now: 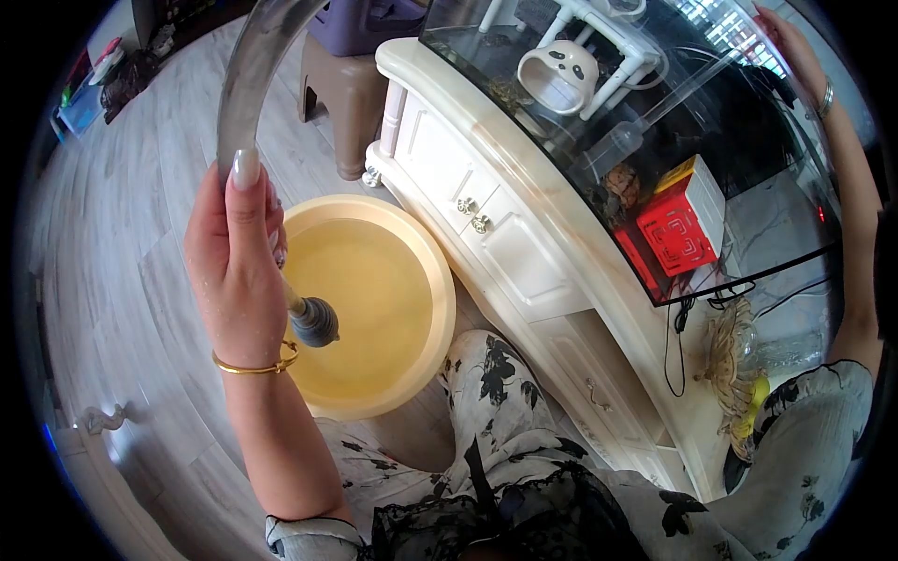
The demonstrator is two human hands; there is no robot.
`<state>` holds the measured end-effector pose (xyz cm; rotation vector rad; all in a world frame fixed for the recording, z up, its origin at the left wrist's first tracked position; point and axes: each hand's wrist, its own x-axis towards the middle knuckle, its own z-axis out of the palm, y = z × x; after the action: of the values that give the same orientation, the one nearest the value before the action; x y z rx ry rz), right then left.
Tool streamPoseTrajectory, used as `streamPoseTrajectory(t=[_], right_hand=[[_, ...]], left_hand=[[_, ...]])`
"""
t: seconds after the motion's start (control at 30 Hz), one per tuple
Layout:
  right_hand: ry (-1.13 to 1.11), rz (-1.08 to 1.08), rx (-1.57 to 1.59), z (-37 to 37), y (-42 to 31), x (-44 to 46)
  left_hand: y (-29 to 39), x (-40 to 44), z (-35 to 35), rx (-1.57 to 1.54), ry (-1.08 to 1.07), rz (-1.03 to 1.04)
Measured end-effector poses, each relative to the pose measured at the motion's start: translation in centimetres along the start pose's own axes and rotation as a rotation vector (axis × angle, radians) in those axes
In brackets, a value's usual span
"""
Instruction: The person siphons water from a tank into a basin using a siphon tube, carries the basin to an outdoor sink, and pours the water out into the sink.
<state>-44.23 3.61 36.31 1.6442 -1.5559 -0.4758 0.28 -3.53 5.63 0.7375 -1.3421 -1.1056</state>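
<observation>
My left hand [237,257] is closed round a clear hose [245,89], which arches up out of view. Below its fingers a grey ribbed end piece [316,323] hangs over a cream basin [440,309] of yellowish water. At the upper right, my right hand [786,42] is raised by the far edge of a glass fish tank [561,150]. A clear tube with a wider end [613,148] slants down inside the tank from near that hand. What the right fingers hold, if anything, is too small to tell.
A white cabinet [533,252] with a marble-look top bears the tank. A panda-faced ornament [558,77], white pipes [617,79] and a red box [678,224] are at the tank. Cables hang at its near corner. A brown stool [341,103] stands behind the basin.
</observation>
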Motion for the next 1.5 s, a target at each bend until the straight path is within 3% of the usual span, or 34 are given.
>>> streamPoseTrajectory(t=[0.13, 0.23, 0.33, 0.43, 0.53, 0.63, 0.73, 0.83, 1.5], right_hand=[[-0.048, 0.062, 0.085, -0.1, -0.1, -0.1], [-0.128, 0.472, 0.623, -0.5, -1.1, 0.4], [-0.008, 0.151, 0.345, 0.5, 0.0, 0.0], [-0.029, 0.096, 0.095, -0.5, -0.8, -0.3], [0.078, -0.023, 0.042, 0.0, -0.4, -0.4], [-0.019, 0.034, 0.016, -0.4, -0.3, -0.4], [0.025, 0.04, 0.163, -0.2, -0.3, -0.5], [0.019, -0.037, 0.007, 0.0, 0.2, -0.3], [0.032, -0.014, 0.003, -0.2, -0.2, -0.2]], left_hand=[[-0.1, 0.0, -0.1, -0.001, -0.013, -0.008], [-0.1, 0.0, -0.1, 0.013, -0.014, -0.001], [-0.1, 0.0, 0.0, 0.028, -0.016, 0.007], [0.0, -0.1, 0.0, 0.024, -0.014, 0.005], [-0.1, -0.1, 0.1, 0.025, -0.009, 0.019], [0.0, -0.1, 0.2, 0.017, 0.0, 0.003], [0.1, -0.1, 0.3, -0.001, -0.001, 0.0], [0.1, -0.2, 0.3, -0.011, -0.002, -0.007], [0.0, -0.2, 0.1, 0.007, -0.014, 0.002]])
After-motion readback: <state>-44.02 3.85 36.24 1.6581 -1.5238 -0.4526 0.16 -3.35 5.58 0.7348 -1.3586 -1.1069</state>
